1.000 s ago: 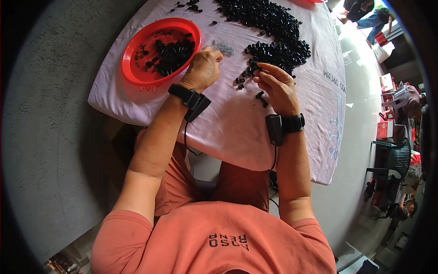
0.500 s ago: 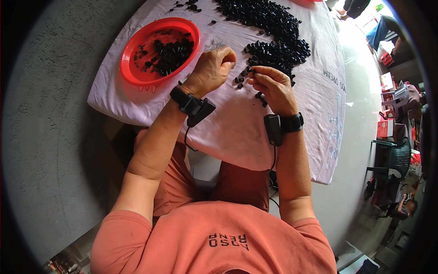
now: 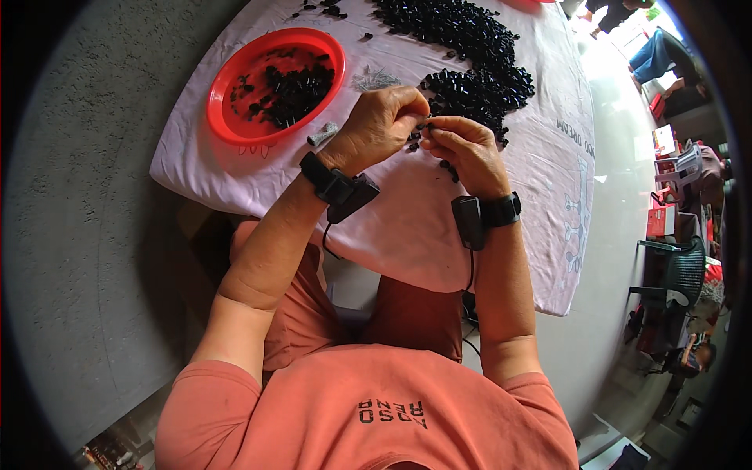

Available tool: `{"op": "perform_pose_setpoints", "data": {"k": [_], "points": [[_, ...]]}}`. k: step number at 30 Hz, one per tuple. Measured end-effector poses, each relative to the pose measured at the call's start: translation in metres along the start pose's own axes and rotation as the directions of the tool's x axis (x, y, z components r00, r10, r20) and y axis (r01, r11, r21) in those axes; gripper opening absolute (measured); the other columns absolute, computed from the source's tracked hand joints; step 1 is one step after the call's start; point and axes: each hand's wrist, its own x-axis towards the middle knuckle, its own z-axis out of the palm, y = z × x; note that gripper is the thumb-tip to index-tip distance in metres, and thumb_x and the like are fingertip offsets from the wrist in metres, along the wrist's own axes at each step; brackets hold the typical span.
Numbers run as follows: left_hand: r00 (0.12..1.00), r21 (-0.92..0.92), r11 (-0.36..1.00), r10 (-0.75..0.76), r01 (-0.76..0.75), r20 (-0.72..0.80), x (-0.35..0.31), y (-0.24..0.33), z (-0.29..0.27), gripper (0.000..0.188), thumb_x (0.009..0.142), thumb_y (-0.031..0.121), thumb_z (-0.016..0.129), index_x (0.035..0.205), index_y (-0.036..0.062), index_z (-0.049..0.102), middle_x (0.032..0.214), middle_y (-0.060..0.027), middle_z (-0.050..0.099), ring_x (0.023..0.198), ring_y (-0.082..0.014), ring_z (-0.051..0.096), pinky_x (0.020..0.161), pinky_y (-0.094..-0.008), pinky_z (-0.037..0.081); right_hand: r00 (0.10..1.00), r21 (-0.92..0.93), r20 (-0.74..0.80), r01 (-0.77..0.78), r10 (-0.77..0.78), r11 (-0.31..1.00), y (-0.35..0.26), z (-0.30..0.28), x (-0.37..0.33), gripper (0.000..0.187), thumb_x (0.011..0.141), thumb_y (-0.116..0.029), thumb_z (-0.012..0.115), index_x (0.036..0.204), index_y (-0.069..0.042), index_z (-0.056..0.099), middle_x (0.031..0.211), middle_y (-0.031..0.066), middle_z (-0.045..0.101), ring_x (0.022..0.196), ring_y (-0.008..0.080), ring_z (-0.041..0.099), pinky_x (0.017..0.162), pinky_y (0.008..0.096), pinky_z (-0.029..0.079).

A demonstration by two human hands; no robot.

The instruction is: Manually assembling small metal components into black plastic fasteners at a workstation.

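My left hand (image 3: 378,129) is closed in a pinch, its fingertips meeting those of my right hand over the cloth. What it holds is too small to make out. My right hand (image 3: 472,155) pinches a small black plastic piece (image 3: 428,126) between thumb and forefinger. Just beyond the hands lies a large heap of similar black pieces (image 3: 478,94), with a few loose ones by my right fingers. Thin silvery, pin-like bits (image 3: 374,78) lie in a small pile behind my left hand. A short greyish bundle (image 3: 322,135) rests beside my left wrist.
A round red basin (image 3: 227,129) holding more black pieces stands at the left on the pale pink cloth (image 3: 392,227). Black cuffs with cabled boxes are on both wrists. Off to the right are a dark green chair (image 3: 683,270), boxes and other people.
My left hand has moved right, bringing its fingertips up to my right hand's. This uncovers the silvery pile and the greyish bundle. My right hand has stayed nearly in place.
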Motion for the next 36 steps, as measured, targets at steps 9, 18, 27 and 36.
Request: {"op": "perform_pose_setpoints", "data": {"k": [9, 18, 27, 36], "points": [[0.991, 0.087, 0.987, 0.137, -0.136, -0.001, -0.001, 0.001, 0.001, 0.008, 0.086, -0.003, 0.062, 0.093, -0.0005, 0.065, 0.084, -0.0124, 0.066, 0.075, -0.0231, 0.067, 0.068, -0.0327, 0.052, 1.0, -0.009, 0.022, 0.013, -0.013, 1.0, -0.001, 0.003, 0.0, 0.019, 0.092, -0.005, 0.067, 0.11, 0.001, 0.069, 0.099, 0.0097, 0.073, 0.085, 0.016, 0.072, 0.077, 0.0254, 0.058], [0.978, 0.12, 0.972, 0.207, -0.202, -0.033, -0.002, 0.005, 0.002, 0.01, 0.082, -0.005, 0.064, 0.09, 0.0001, 0.065, 0.083, -0.0127, 0.064, 0.074, -0.0276, 0.065, 0.067, -0.0348, 0.051, 1.0, -0.076, 0.0, 0.017, -0.017, 0.997, -0.002, 0.006, -0.001, 0.018, 0.093, -0.009, 0.068, 0.107, 0.002, 0.07, 0.094, 0.0102, 0.073, 0.083, 0.0154, 0.071, 0.076, 0.0253, 0.057], [0.987, 0.079, 0.985, 0.157, -0.154, -0.03, -0.003, 0.011, 0.005, 0.01, 0.082, -0.004, 0.065, 0.091, 0.0004, 0.065, 0.082, -0.0123, 0.065, 0.074, -0.0276, 0.065, 0.067, -0.0345, 0.051, 1.0, -0.111, 0.019, 0.018, -0.016, 0.994, 0.0, 0.005, -0.001, 0.015, 0.093, -0.012, 0.068, 0.101, 0.0, 0.071, 0.088, 0.0071, 0.072, 0.076, 0.0112, 0.069, 0.07, 0.0227, 0.055], [0.981, 0.31, 0.95, 0.097, -0.041, -0.167, 0.004, -0.03, -0.022, 0.019, 0.086, -0.002, 0.061, 0.103, 0.0001, 0.068, 0.095, -0.0152, 0.069, 0.087, -0.0303, 0.068, 0.078, -0.0339, 0.054, 0.999, -0.028, -0.019, 0.031, -0.031, 0.999, -0.004, 0.004, -0.002, 0.014, 0.095, -0.011, 0.065, 0.101, 0.0, 0.07, 0.09, 0.0073, 0.072, 0.079, 0.0131, 0.069, 0.073, 0.0239, 0.055]]}}
